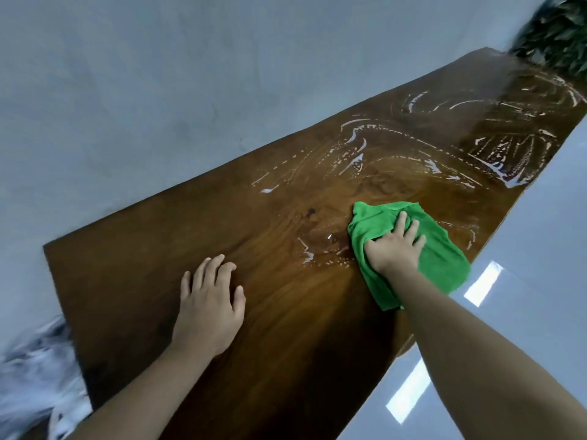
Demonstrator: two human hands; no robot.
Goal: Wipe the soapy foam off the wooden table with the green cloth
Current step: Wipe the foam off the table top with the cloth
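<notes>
A long dark wooden table (152,249) runs from the lower left to the upper right. White streaks of soapy foam (355,147) cover its far half, and smaller foam spots (306,254) lie near the middle. A green cloth (441,258) lies crumpled on the table near its right edge. My right hand (395,249) presses flat on the cloth, fingers spread and fairly straight. My left hand (211,304) rests palm down on the bare wood to the left, fingers loosely bent, holding nothing.
A plain grey wall (158,90) stands behind the table's far side. Glossy grey floor (524,281) with bright light reflections lies beyond the right edge. A dark leafy plant (559,30) stands at the far end, and a blurred white-grey object (35,376) sits at the lower left.
</notes>
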